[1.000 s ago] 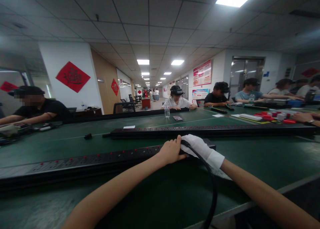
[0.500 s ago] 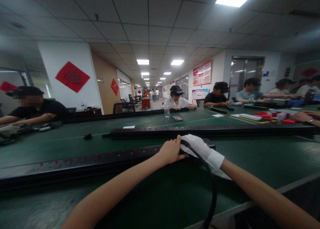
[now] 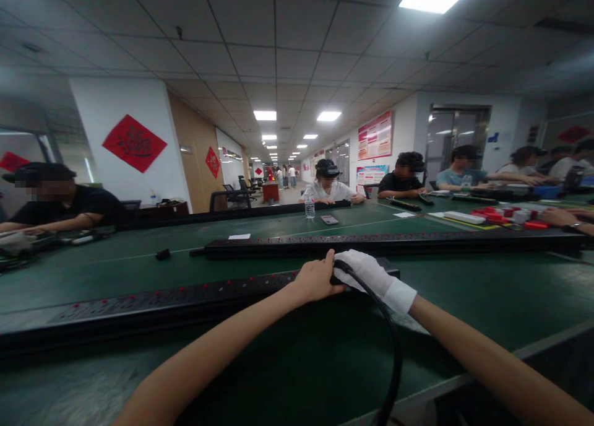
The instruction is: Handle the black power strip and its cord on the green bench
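Observation:
A long black power strip [image 3: 180,299] with small red parts along its top lies slantwise before me. My bare left hand [image 3: 316,278] is over its right part, fingers curled round a dark piece largely hidden by both hands. Against those fingers presses my right hand [image 3: 364,271] in a white glove, closed on a thick black cable [image 3: 395,358]. From the glove the cable bends down in a curve toward the table's near edge. The right end of the strip [image 3: 393,269] shows just past the glove.
Beyond lies a second long black power strip [image 3: 436,240]. A small black piece [image 3: 163,254], a water bottle [image 3: 309,204], a phone [image 3: 329,220] and red and white parts [image 3: 505,215] are on the green table [image 3: 492,290]. Several co-workers sit around it.
Both hands stay together at the same spot, with only a very slight shift of the fingers. A person at the far left has leaned a little further left.

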Demonstrator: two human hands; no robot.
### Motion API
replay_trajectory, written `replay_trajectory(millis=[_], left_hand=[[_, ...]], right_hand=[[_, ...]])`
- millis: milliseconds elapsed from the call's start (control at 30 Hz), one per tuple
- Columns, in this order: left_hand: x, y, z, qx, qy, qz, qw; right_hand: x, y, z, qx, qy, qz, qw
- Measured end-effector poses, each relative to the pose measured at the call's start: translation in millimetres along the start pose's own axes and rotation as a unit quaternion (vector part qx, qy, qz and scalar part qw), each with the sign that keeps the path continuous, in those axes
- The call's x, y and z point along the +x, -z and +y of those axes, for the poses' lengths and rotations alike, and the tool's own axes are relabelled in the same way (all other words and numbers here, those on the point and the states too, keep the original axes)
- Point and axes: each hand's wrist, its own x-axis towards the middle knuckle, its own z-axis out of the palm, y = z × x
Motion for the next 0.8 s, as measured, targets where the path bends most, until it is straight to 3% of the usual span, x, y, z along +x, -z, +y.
replay_trajectory(millis=[333, 567, 800], left_hand=[[3, 2.8, -2, -0.015, 0.017, -0.029, 0.999], [1, 26.8, -29, -0.08, -0.114, -0.17, 0.976], [3, 25.9, -29, -0.039, -0.102, -0.17, 0.979]], right_hand=[[0, -2, 0, 0.004, -0.012, 0.003, 1.0], [0, 4, -5, 0.02, -0.007, 0.011, 1.0], [-1, 5, -7, 0.018, -0.013, 0.009, 1.0]])
